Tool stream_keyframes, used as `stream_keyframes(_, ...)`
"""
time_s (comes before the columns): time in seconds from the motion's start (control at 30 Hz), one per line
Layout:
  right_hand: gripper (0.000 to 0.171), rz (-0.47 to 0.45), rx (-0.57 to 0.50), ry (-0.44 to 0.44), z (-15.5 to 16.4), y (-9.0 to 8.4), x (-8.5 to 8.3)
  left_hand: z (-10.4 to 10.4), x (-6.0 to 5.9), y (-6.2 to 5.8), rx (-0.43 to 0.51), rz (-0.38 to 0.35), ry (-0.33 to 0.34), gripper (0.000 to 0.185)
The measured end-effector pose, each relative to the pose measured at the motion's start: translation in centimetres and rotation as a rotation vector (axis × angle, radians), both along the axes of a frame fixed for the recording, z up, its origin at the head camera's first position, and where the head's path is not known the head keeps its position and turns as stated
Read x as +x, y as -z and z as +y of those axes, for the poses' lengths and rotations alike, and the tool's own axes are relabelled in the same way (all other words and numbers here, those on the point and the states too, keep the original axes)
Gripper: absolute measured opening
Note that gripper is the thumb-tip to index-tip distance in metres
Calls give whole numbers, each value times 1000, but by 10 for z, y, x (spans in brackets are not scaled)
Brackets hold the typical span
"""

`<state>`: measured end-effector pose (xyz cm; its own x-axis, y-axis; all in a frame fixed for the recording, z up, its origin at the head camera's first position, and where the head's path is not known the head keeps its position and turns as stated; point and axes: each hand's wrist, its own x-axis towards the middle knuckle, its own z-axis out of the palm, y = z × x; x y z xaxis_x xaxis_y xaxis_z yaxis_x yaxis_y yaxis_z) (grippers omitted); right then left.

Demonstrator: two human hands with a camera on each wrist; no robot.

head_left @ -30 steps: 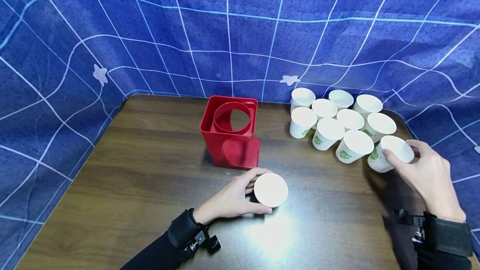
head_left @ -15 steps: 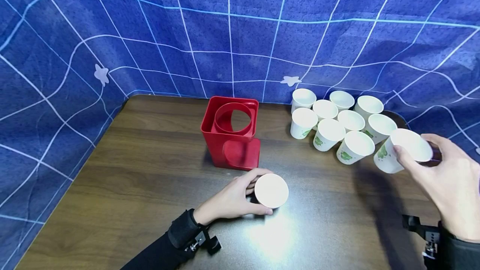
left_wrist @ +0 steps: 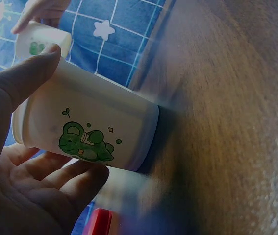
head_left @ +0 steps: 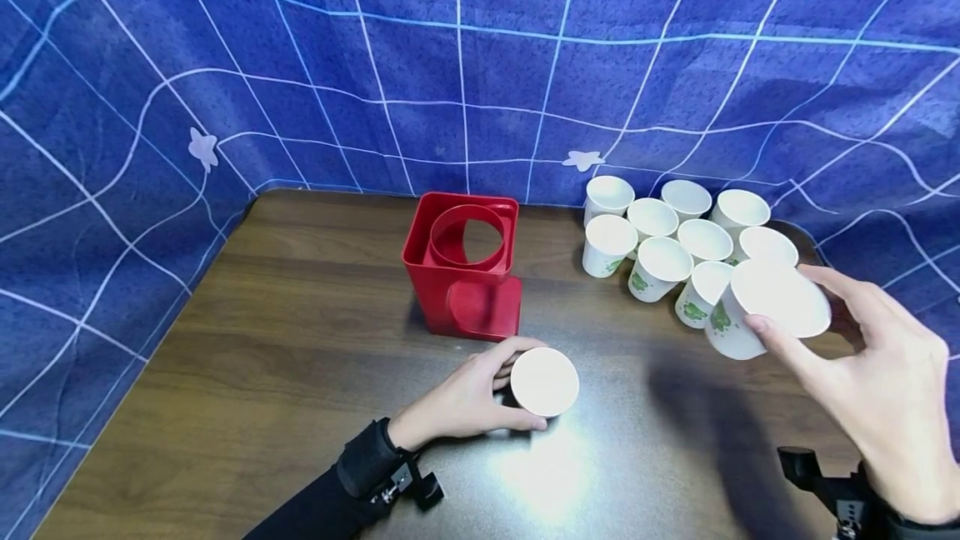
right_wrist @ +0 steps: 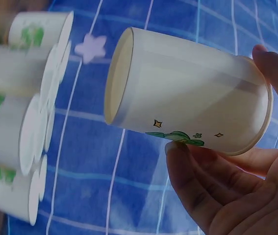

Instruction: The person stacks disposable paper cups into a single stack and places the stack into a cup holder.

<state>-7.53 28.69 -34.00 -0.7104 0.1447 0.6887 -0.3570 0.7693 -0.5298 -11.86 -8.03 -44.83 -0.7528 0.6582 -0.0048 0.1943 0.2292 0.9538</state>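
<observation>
I've got the right hand [head_left: 881, 373] curled round a tilted paper cup [head_left: 780, 298], raised beside the clustered cups [head_left: 662, 261]; the left hand [head_left: 476, 394] grips another cup [head_left: 544, 382] near the red holder [head_left: 465, 283]. Table [head_left: 262, 357] stretches leftward, far edge against blue cloth [head_left: 487, 65].

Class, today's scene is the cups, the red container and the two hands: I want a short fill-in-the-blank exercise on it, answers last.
1. In the head view, the red container stands to the ____ of the grouped cups.
2. Of the left hand and the right hand, the ____ one is nearer those cups.
3. The animal on the left hand's cup is coloured ____.
4. The cloth is mainly ____.

Missing words: left; right; green; blue.
</observation>
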Motion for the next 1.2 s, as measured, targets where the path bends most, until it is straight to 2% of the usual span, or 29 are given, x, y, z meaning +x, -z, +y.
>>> stream_keyframes(0.43, 79, 26, 40, -221, -39, 10, -4, 4, 2, 3, 19, -1, 29, 77)
stream_keyframes(0.63, 76, 16, 33, -332, -59, 12, 1, 7, 3, 6, 60, -32, 48, 78)
stream_keyframes(0.9, 72, -26, -5, -506, -83, 20, 4, 7, 6, 3, 39, -39, 43, 78)
stream_keyframes(1.2, 73, -92, 13, -606, -99, 27, 9, 8, 6, 2, 43, -50, 56, 81)
